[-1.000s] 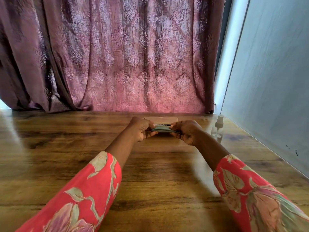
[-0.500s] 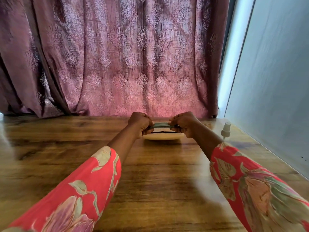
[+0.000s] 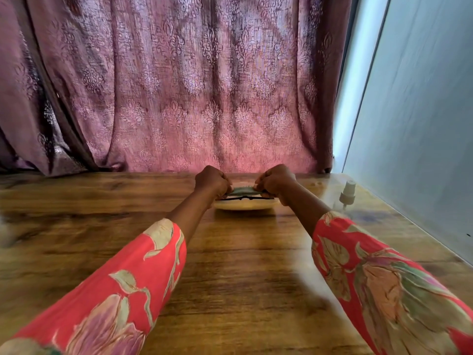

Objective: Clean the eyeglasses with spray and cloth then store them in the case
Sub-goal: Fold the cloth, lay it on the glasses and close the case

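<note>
Two hands, left hand (image 3: 213,181) and right hand (image 3: 275,181), pinch folded eyeglasses (image 3: 245,198) and green cloth (image 3: 243,191) above the cream case (image 3: 243,205); light, likely fragile, best held at the frame ends.

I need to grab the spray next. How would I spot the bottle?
Follow the wooden table to its right edge by the pale wall. The spray bottle stands there, right of both hands: small, clear, with a white pump top.

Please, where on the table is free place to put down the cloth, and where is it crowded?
Free: the wide wooden table left of the left hand, and the strip between both sleeves. Crowded: the far middle, where both hands hold cloth and eyeglasses above the case; the spray bottle stands right of the right hand.
</note>
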